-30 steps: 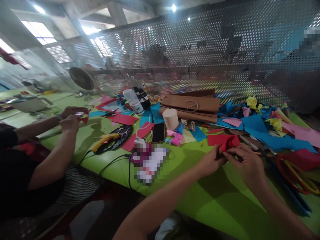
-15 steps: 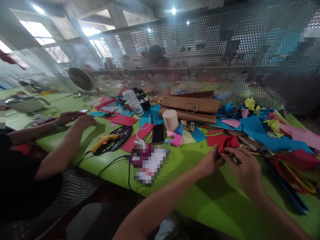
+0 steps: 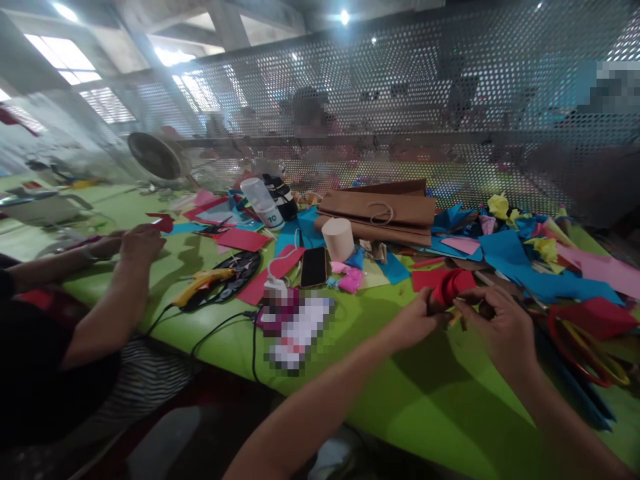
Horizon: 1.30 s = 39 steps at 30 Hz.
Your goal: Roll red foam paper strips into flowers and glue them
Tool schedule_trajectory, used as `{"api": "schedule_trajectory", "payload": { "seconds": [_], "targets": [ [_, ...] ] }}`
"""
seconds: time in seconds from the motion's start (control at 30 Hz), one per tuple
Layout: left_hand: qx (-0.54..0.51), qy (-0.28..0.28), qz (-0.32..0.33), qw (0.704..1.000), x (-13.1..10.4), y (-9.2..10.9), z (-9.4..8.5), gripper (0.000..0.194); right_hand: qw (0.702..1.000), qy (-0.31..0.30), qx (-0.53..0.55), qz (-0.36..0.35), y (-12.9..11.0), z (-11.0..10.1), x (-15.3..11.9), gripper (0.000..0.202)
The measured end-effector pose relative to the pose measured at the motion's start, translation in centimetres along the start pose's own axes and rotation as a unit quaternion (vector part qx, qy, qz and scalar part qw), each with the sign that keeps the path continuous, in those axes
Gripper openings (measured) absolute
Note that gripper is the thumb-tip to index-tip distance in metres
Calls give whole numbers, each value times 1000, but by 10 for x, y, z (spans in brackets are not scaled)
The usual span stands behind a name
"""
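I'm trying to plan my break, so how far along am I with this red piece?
Shaping looks under way: the red piece is already curled. It is in hand now, held by the left hand, with the right hand close beside it, grip unclear. Apparently left: letting it go, and perhaps the flat red sheet left of the phone, though I can't tell if that's needed.
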<state>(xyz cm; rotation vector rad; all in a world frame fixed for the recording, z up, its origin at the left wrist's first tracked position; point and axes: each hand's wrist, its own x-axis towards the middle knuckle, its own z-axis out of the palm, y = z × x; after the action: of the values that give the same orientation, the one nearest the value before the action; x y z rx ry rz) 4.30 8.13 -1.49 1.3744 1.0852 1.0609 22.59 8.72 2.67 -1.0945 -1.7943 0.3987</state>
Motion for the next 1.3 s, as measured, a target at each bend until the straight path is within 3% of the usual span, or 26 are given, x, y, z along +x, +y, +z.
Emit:
{"api": "schedule_trajectory", "payload": {
  "seconds": [0.37,0.53,0.7,0.77,0.9,1.03,1.13,1.3],
  "targets": [
    [46,-17,-3,999,-7,13,-1,38,998,-45,8,46,0,3,-2,23],
    [104,-12,29,994,-11,16,0,35,986,-46,93,131,-3,10,-7,26],
    [180,9,25,983,-15,20,3,33,973,-45,148,171,-4,20,-11,33],
    [134,7,26,991,-12,17,5,36,970,-49,160,177,-4,19,-9,35],
    [-72,-25,-5,997,-2,8,4,42,975,-23,143,169,-6,5,0,31],
    [-116,-37,-40,992,1,6,-4,48,990,11,110,85,-2,-11,9,19],
    [-116,-45,-54,991,0,6,-9,52,994,-41,93,36,7,-14,14,17],
    [-122,-57,-60,989,-3,9,-10,57,989,-116,88,33,15,-13,17,18]
  ]
}}
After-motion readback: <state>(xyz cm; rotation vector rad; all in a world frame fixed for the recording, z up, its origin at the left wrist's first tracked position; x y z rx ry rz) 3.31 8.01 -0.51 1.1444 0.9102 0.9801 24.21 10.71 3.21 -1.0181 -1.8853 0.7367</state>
